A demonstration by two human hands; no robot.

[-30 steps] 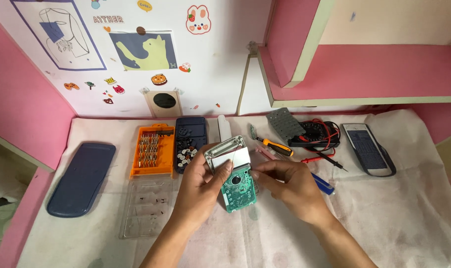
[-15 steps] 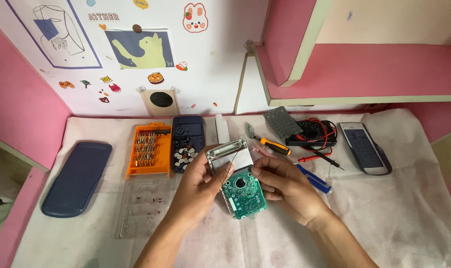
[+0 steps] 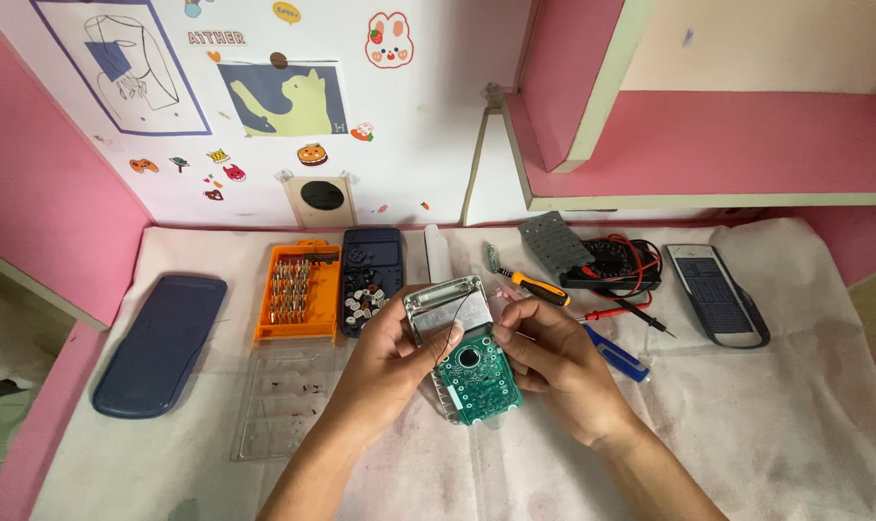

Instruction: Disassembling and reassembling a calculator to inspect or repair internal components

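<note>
Both my hands hold a green circuit board [image 3: 479,378] with a silvery display module [image 3: 447,307] hinged up at its top. My left hand [image 3: 392,363] grips the board's left side, thumb against the display's lower edge. My right hand [image 3: 552,360] grips the right side, fingertips at the seam between display and board. The assembly hovers just above the white cloth [image 3: 766,405].
An orange screwdriver-bit case [image 3: 297,290] and a dark blue calculator shell with loose keys [image 3: 370,280] lie behind my hands. A clear lid [image 3: 282,397], a dark blue cover [image 3: 160,342], screwdrivers [image 3: 614,351], a multimeter with leads [image 3: 619,262] and another calculator [image 3: 716,293] surround them.
The board and display have shifted slightly lower and closer to me, and my fingers have regripped around the display's edge. Everything on the cloth stays put.
</note>
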